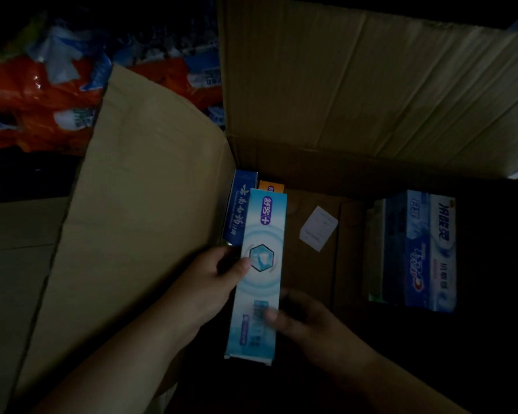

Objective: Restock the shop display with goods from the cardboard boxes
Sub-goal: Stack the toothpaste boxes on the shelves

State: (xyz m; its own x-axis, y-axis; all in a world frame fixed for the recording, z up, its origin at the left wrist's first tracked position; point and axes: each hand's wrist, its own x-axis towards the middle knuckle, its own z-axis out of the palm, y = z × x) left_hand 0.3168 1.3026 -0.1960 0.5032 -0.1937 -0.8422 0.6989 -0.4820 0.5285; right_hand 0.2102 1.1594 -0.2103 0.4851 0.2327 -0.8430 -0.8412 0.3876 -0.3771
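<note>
The pale-blue toothpaste carton point(259, 276), long axis toward the cardboard box's point(150, 186) far wall, is pinched mid-length at its left edge by the left hand point(213, 282), while the blurred right hand point(299, 318) touches its near end, grip unclear.

Two bare arms showing in dim light

No sleeves, rings or watch are showing: the left hand point(204, 282) and right hand point(308, 321) are appearing bare beside the cardboard box point(341, 94).

A dim shop stockroom: carton of toothpaste boxes point(416, 252), stacked detergent bags point(42, 94).
</note>
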